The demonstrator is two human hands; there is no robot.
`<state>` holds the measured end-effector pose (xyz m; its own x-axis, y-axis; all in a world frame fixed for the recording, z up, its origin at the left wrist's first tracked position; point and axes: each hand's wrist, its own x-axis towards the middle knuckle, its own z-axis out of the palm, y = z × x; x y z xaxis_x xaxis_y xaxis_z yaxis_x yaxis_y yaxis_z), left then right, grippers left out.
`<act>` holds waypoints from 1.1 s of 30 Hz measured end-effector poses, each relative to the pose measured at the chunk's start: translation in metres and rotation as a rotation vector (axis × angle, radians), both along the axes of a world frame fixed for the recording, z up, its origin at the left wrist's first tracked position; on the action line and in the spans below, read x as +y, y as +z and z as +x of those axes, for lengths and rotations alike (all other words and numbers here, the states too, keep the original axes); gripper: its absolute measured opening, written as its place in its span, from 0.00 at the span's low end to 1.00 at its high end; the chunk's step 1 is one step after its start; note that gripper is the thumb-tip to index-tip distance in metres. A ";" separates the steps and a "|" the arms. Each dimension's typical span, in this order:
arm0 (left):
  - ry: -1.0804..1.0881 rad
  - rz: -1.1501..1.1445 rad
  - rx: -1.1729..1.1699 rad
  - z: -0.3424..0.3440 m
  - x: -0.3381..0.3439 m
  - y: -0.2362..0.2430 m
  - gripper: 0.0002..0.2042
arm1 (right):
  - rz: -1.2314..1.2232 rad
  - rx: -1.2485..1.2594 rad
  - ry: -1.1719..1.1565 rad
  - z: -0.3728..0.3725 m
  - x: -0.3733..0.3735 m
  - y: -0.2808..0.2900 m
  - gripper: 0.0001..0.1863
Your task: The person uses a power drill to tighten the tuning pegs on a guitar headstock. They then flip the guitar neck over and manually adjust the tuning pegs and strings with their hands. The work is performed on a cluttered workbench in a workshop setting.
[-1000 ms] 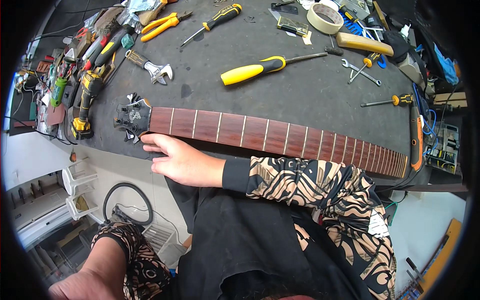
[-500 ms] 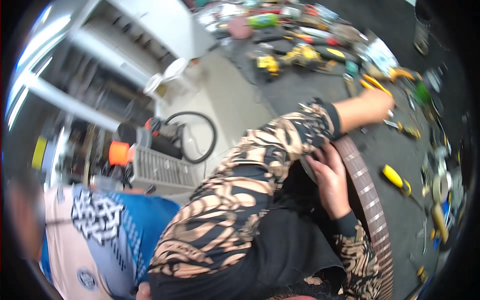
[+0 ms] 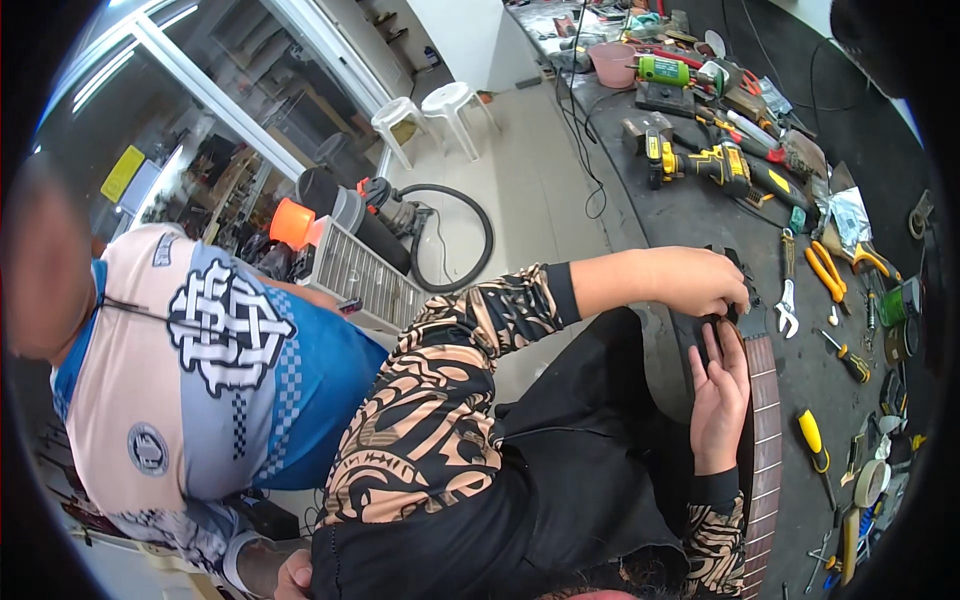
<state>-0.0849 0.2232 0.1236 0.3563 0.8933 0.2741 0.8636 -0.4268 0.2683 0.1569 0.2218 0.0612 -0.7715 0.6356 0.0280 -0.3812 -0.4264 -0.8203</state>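
A guitar neck (image 3: 764, 430) with a brown fretted fingerboard runs along the bench edge, its dark headstock (image 3: 752, 318) pointing away. My left hand (image 3: 712, 284) reaches across to the headstock with fingers bent and pressed together. Whatever they pinch is hidden. Below it, my right hand (image 3: 718, 400) is palm up beside the neck, fingers stretched and apart, fingertips close to the headstock end. Nearest the hands on the dark bench lie an adjustable wrench (image 3: 788, 300), yellow-handled pliers (image 3: 826, 268) and a yellow screwdriver (image 3: 812, 436).
Another person in a blue and beige shirt (image 3: 220, 370) stands at left. Yellow power drills (image 3: 715, 165), a pink pot (image 3: 612, 66) and crowded hand tools cover the bench's far part. A black vacuum hose (image 3: 488, 235) and white stools (image 3: 450, 98) are on the floor.
My left hand has drawn back from near the pliers to the headstock. My right hand remains beside the neck. The whole view has shifted.
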 end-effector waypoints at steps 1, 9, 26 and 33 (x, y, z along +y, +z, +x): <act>-0.008 0.010 0.008 0.001 0.001 -0.005 0.09 | 0.009 0.003 -0.004 0.000 -0.001 -0.001 0.38; -0.106 -0.014 0.103 -0.001 0.011 -0.009 0.07 | -0.051 0.058 0.027 0.001 -0.003 -0.001 0.36; 0.075 0.313 0.573 0.039 -0.002 -0.011 0.08 | 0.035 0.071 0.052 0.014 -0.003 -0.011 0.38; -0.062 -0.046 0.218 0.027 0.006 0.003 0.10 | 0.060 0.039 0.034 0.017 -0.001 -0.014 0.38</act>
